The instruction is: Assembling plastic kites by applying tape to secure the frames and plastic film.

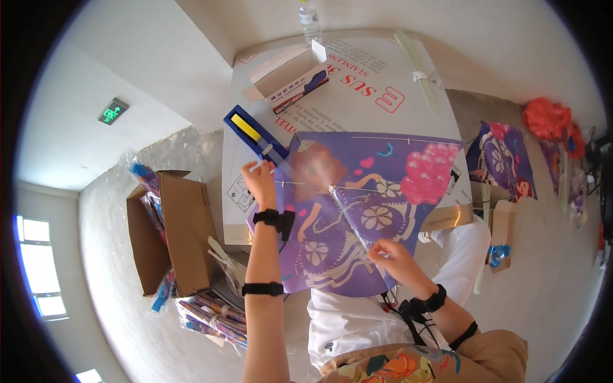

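A purple printed kite sheet [377, 233] with a cartoon figure and pink balloons lies over the table edge and my lap. One thin white rod crosses it sideways, and another pale, shiny rod [348, 217] slants down from its middle. My right hand [394, 258] pinches the lower end of this slanting rod. Beside the sheet's left edge is my left hand [258, 183], its fingers curled together near the cutting end of a blue tape dispenser [239, 135] with a yellow core. Whatever those fingers may hold is too small to make out.
An open carton [290, 80], a bottle [310, 22] and a bundle of thin rods [418, 73] stand or lie on the table [357, 57]. Left of it, a cardboard box [185, 236] holds wrapped packs. Another printed sheet [501, 159] and a red bag [548, 118] are at right.
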{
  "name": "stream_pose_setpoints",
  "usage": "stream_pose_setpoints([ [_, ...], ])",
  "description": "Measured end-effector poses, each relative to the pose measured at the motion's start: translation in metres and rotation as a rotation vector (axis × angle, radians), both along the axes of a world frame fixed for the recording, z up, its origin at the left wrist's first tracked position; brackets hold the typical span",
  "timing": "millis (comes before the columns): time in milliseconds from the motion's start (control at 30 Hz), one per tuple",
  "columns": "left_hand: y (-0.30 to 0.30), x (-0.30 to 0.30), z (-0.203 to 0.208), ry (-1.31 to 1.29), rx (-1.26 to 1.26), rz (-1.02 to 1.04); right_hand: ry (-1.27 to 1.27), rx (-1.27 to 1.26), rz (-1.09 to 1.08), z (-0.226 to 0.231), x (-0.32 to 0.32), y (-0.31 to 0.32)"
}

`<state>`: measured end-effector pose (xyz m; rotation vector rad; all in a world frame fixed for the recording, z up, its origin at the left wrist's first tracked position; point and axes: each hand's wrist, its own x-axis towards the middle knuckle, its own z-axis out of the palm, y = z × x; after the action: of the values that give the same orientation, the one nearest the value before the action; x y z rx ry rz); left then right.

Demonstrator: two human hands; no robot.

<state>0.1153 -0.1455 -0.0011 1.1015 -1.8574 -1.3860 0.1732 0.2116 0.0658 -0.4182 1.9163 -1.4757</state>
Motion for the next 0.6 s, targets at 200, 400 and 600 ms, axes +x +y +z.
stream_pose_setpoints([
  [200, 0.009, -0.004, 0.003, 0.343, 0.867, -0.105, -0.194, 0.072, 0.018, -0.008, 0.009, 0.000],
  [400, 0.011, -0.021, 0.000, 0.370, 0.608, -0.023, -0.082, 0.101, -0.019, -0.005, 0.010, -0.003],
  [600, -0.006, -0.020, -0.023, 0.075, -0.008, 0.001, 0.147, 0.095, -0.008, 0.014, -0.006, -0.002],
])
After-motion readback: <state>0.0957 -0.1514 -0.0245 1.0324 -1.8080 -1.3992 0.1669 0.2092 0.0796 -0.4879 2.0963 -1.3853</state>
